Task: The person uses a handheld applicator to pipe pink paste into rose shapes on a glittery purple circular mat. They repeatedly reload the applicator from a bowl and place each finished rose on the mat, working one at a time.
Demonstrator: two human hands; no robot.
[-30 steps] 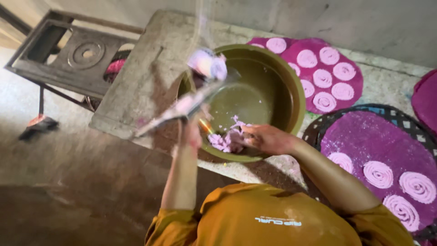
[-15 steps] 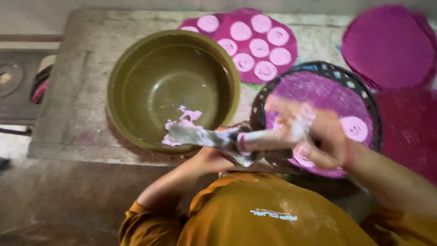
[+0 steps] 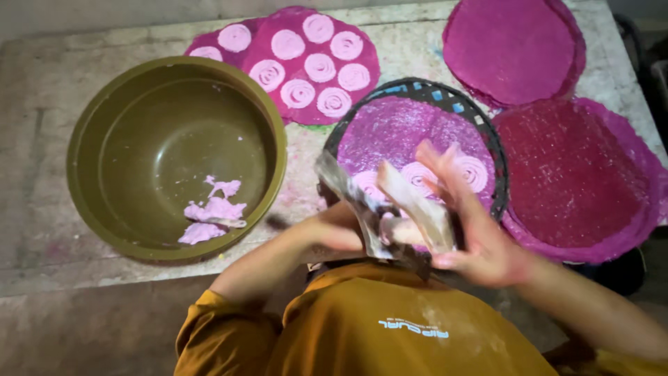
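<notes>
Plastic piping bag (image 3: 410, 209) between both hands' fingers (image 3: 445, 167)

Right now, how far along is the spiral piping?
Done: one magenta sheet carries about eight pink spirals. In hand: both hands, left hand and right hand, grip the piping bag over the sheet on the woven tray, which shows about three spirals. Left: scraps of pink dough in the olive bowl, plus two bare sheets.

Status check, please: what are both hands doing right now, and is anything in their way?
Both hands, left hand and right hand, grip a clear piping bag over the woven tray. Olive bowl sits aside. Nothing blocking.
</notes>
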